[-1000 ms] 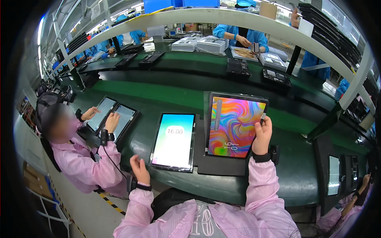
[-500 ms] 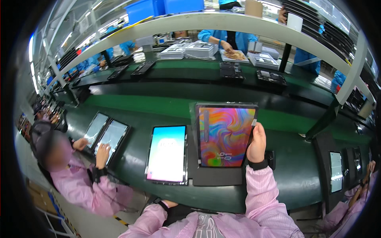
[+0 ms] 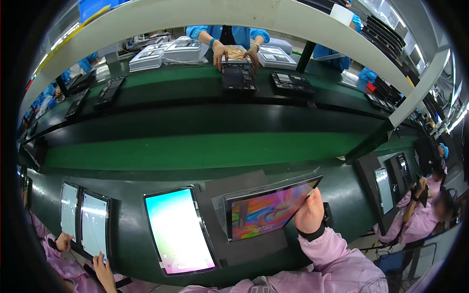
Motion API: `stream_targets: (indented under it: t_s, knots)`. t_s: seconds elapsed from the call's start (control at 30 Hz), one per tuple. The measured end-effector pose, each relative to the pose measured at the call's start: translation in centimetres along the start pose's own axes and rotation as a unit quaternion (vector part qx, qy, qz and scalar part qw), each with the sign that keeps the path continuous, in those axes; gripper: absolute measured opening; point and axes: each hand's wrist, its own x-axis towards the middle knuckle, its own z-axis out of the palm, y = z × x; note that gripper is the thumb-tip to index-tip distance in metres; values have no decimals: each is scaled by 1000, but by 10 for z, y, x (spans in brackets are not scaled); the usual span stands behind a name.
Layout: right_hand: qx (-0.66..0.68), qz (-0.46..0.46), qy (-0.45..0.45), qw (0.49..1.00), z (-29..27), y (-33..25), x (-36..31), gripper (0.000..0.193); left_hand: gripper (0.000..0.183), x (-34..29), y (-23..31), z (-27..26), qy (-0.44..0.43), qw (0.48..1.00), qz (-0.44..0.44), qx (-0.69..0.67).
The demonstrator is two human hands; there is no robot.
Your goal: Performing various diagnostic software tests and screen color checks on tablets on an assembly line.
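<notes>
A tablet (image 3: pixel 271 210) with a swirling multicolour screen is tilted up off the bench, its long edge and speaker holes showing. My right hand (image 3: pixel 310 215) is closed on its right end, thumb near the top corner, and a black band circles the wrist. Clear film sticks out past the tablet's left and upper edges. Below it lies a black mat (image 3: pixel 251 249). To the left a second tablet (image 3: pixel 178 232) lies flat, its screen lit bright blue to white and pink. My left hand is out of the picture.
At the left, a co-worker's hands (image 3: pixel 101 271) are at two pale-screened tablets (image 3: pixel 94 224). Across the green strip (image 3: pixel 195 151), another person's hands (image 3: pixel 234 56) hold an opened device (image 3: pixel 238 78). A pale overhead beam (image 3: pixel 234 13) and its right post (image 3: pixel 369 141) frame the bench.
My view has swung right and down. The held tablet has tipped from facing me to a steep slant. My left hand has left the picture. The person opposite now grips a device.
</notes>
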Motion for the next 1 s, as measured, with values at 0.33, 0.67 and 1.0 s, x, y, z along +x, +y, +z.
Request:
stream_targets:
  t_s: [0.33,0.67,1.0]
  knots:
    - [-17,-1,25,1000,-1,6,6,41,34,-25,3,-10,-1,997,-4,-80]
    - [-48,-2,59,997,11,-3,-6,15,31,-21,31,-13,8,997,31,-65]
    - [-30,337,93,937,-33,90,26,26,34,-130,256,193,-401,784,349,-322]
